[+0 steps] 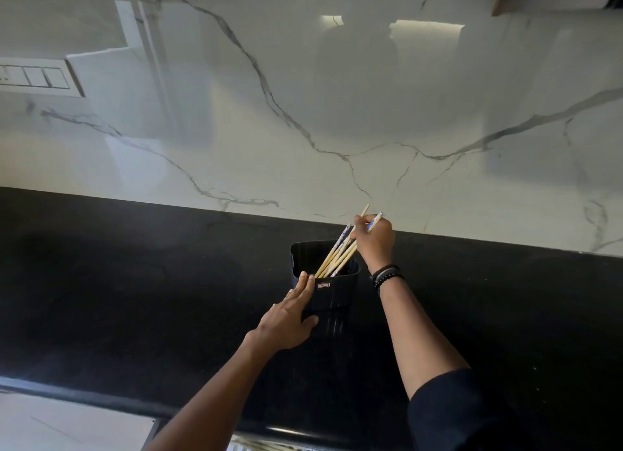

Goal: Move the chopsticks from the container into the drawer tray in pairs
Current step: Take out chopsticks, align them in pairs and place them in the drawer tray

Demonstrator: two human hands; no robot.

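Black table (pixel 135 299) spans the view beneath a veined marble wall (pixel 303 97); on it, near the wall, stands a black container (pixel 332 292) with the chopsticks (pixel 333 257) leaning out to the right. Of the hands, the left hand (pixel 290 319) lies flat-fingered against the container's left side, thumb on its front; the right hand (pixel 374 240) pinches chopsticks near their tops.

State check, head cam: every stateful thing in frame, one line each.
container: upright on the black counter, open-topped, chopsticks inside.
chopsticks: bundled, leaning right, lower ends in the container, upper ends in the right hand.
left hand: fingers straight along the container's left side, thumb on its front, steadying it.
right hand: fingers curled, gripping the chopsticks near their tops.
wall switches: positions not readable.
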